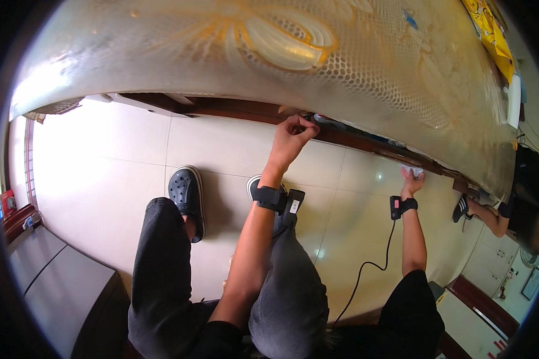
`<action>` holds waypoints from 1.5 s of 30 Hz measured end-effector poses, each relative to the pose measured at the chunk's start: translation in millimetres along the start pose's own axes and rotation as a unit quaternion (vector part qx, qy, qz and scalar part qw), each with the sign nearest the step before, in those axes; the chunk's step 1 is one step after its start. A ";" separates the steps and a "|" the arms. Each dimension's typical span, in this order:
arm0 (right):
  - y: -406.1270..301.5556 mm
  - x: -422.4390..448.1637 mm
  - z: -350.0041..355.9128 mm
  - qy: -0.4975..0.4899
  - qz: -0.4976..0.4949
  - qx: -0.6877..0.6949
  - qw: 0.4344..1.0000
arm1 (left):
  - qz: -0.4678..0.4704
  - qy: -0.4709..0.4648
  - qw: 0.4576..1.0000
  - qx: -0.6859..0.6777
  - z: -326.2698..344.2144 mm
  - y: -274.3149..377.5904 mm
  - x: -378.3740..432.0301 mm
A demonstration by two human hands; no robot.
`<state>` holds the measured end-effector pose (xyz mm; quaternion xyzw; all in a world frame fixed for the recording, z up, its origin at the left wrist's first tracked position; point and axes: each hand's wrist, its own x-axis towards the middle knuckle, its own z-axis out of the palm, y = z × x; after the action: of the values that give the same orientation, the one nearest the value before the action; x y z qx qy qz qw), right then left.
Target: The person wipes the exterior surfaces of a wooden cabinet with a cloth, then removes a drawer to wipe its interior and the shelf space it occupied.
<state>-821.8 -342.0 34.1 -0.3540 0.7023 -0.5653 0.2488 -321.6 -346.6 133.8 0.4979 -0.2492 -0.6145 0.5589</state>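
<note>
My left hand (292, 137) is at the table's front edge, beside a narrow opening under the tabletop. Its fingers are curled, thumb and index finger close together; whether something thin sits between them is hidden. Farther right, my right hand (412, 183) is below the same edge, its fingers around a small white crumpled thing (416, 171) that is too blurred to name. Inside the brown wooden drawer or shelf (350, 140) under the tabletop, white and dark items show only in part. A clear, patterned plastic cover (269, 80) drapes over the table.
A yellow printed packet (494, 42) lies at the table's far right. Another person's leg (489, 216) and sandal are to the right. A black cable (361, 273) hangs from my right wrist device (396, 207). At lower left stands a grey cabinet (67, 273). Pale floor tiles (233, 143) run beneath.
</note>
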 end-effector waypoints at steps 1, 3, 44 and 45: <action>-0.8 -17.0 18.1 -0.048 0.001 0.012 0.999 | -0.003 -0.003 1.000 -0.004 -4.7 -2.3 2.5; -5.1 -62.0 57.0 -0.115 -0.012 0.013 0.993 | 0.002 -0.013 1.000 -0.011 -9.6 -10.5 6.0; -181.6 -253.1 250.7 0.015 0.053 0.139 0.989 | -0.048 0.040 0.997 -0.035 -96.4 -29.2 -17.1; -182.4 -253.0 253.2 0.024 0.051 0.144 0.988 | -0.049 0.048 0.997 -0.034 -97.5 -28.1 -17.8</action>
<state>-434.3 -321.5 138.1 -0.2650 0.6363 -0.6553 0.3089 -249.3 -298.5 78.5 0.5189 -0.1765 -0.6251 0.5558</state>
